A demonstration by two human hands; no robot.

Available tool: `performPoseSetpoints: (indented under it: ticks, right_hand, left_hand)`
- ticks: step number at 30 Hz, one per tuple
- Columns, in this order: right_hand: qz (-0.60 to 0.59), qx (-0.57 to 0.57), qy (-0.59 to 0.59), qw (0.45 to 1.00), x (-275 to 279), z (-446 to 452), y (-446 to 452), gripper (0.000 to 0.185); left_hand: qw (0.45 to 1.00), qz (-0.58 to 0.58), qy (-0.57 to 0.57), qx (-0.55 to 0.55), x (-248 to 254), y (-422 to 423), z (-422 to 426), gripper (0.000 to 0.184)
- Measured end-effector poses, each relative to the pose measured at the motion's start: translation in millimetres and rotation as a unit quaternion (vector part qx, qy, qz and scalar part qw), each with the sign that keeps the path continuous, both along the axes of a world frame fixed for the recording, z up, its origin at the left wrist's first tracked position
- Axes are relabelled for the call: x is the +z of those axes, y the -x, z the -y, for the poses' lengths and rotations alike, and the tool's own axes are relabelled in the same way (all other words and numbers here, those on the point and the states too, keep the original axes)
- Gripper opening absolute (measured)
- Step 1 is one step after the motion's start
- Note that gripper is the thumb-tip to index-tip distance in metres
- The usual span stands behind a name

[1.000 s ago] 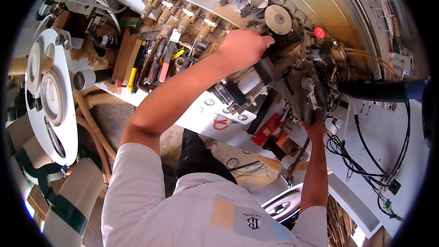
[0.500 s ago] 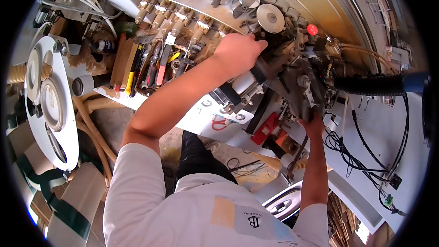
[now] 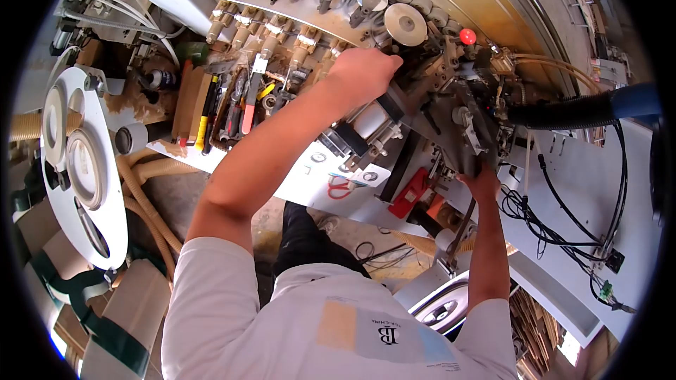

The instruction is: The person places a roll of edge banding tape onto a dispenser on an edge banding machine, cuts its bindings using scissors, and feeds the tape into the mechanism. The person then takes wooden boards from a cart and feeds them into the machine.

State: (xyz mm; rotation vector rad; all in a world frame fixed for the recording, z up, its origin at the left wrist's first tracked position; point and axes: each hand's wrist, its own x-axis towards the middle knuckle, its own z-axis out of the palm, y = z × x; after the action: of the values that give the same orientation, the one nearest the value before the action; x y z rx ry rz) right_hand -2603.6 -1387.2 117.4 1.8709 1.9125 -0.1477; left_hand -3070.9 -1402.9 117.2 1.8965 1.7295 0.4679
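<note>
My left hand (image 3: 366, 72) is closed at the machine's dark mechanism, just below a round pale wheel (image 3: 405, 24); what its fingers grip is hidden. Beneath that wrist sits a cylinder unit (image 3: 367, 121) with black ends. My right hand (image 3: 482, 184) reaches to the lower edge of a dark metal plate (image 3: 451, 134), its fingers partly hidden behind the plate. A red ball knob (image 3: 467, 36) stands above the mechanism.
Hand tools, among them a yellow-black one (image 3: 204, 123), lie left of my left forearm. A black hose (image 3: 556, 114) enters from the right, above black cables (image 3: 556, 239). Red-handled scissors (image 3: 339, 186) and a red object (image 3: 408, 195) are on the near side.
The view has shifted, so the machine appears farther left and a little higher. My left hand stays by the wheel and my right hand by the plate.
</note>
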Motion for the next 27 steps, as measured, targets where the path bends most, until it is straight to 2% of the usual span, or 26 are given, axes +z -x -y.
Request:
performPoseSetpoints:
  ticks: [4, 6, 10, 13, 18, 27]
  right_hand:
    - [-0.025, -0.001, -0.015, 1.0, 7.5, 3.7, 10.5, 0.097]
    - [0.008, -0.001, 0.004, 1.0, 1.0, -0.8, 2.4, 0.103]
    - [0.044, -0.018, 0.025, 0.999, 2.2, -2.2, 4.1, 0.106]
    - [0.012, -0.042, 0.019, 0.999, 14.7, 2.1, 15.6, 0.101]
    - [0.018, -0.02, 0.008, 1.0, 9.0, 3.8, 6.3, 0.106]
    - [0.06, -0.03, 0.048, 0.997, 10.9, -1.7, 14.6, 0.112]
  left_hand:
    - [1.0, 0.016, 0.008, -0.011, 6.2, 0.7, -5.3, 0.024]
    - [1.0, 0.026, 0.004, -0.007, 7.1, -2.2, -6.6, 0.022]
    - [0.999, -0.005, 0.046, -0.017, 29.2, -2.3, -6.6, 0.023]
    - [0.998, -0.03, 0.056, -0.026, 41.8, -0.2, 2.8, 0.024]
    - [0.995, -0.066, 0.061, -0.035, 49.2, -1.5, -3.3, 0.024]
    - [0.984, -0.141, -0.018, -0.104, 81.3, 3.9, -24.2, 0.019]
